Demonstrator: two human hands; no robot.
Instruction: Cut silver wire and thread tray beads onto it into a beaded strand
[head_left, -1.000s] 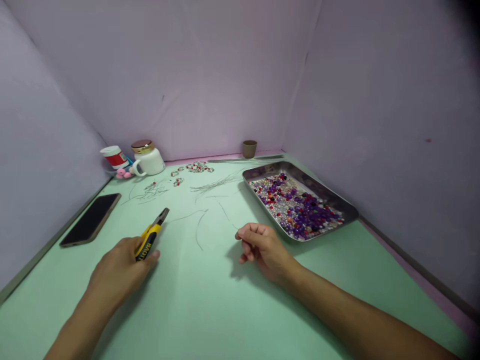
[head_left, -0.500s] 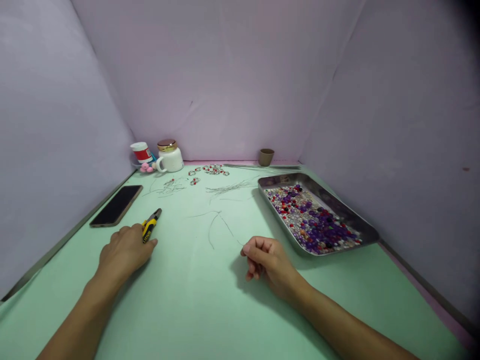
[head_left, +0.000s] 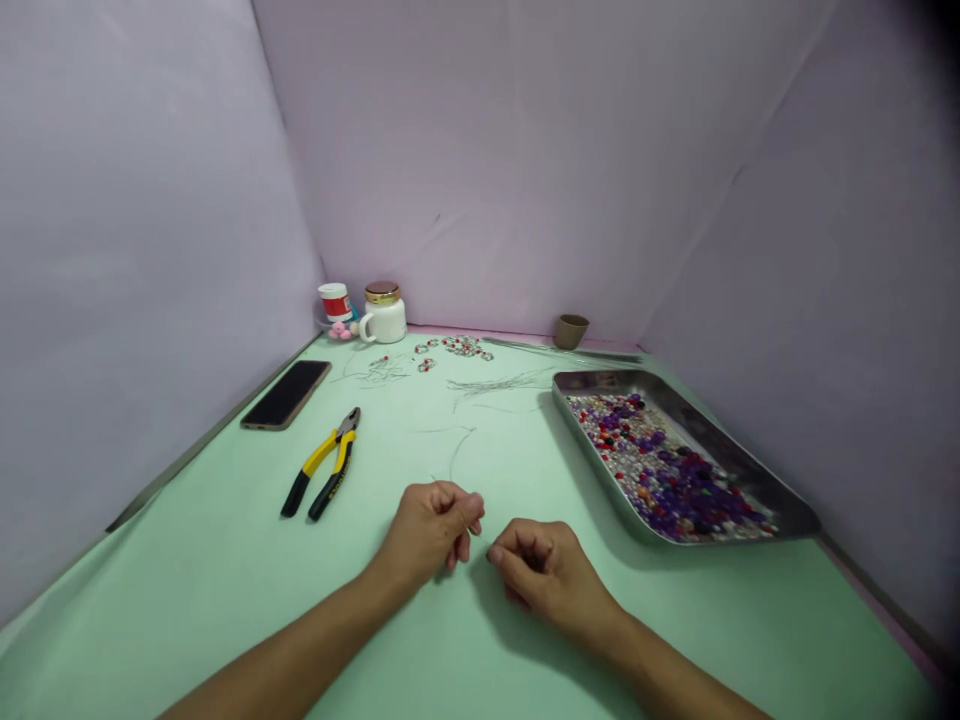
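The two hands sit close together on the green bench (head_left: pixel 225 600), low in the middle. The left hand (head_left: pixel 427 530) has its fingers curled in, and its fingertips pinch a thin wire (head_left: pixel 456 497). The wire is very fine and hard to see. A short bit of it sticks out past the hand toward the back of the bench. The right hand (head_left: pixel 544 575) is just beside the left one, with its fingers curled too. Its fingertips point at the left hand, but I cannot tell if they touch the wire.

The yellow and black pliers (head_left: pixel 322 475) lie flat on the bench, to the left of the hands. No hand touches them. A dark phone (head_left: pixel 286 394) lies farther back, near the left wall.

On the right sits a shiny metal tray (head_left: pixel 720 440). It is full of small beads (head_left: pixel 664 470), purple, red and clear.

More loose wires (head_left: pixel 499 382) lie on the bench behind the hands. Some little bead rings (head_left: pixel 457 346) lie near the back wall. In the back corner stand a white jar (head_left: pixel 384 318) with a gold lid and a small red and white tub (head_left: pixel 334 300). A little brown cup (head_left: pixel 571 331) stands by the back wall, near the tray.
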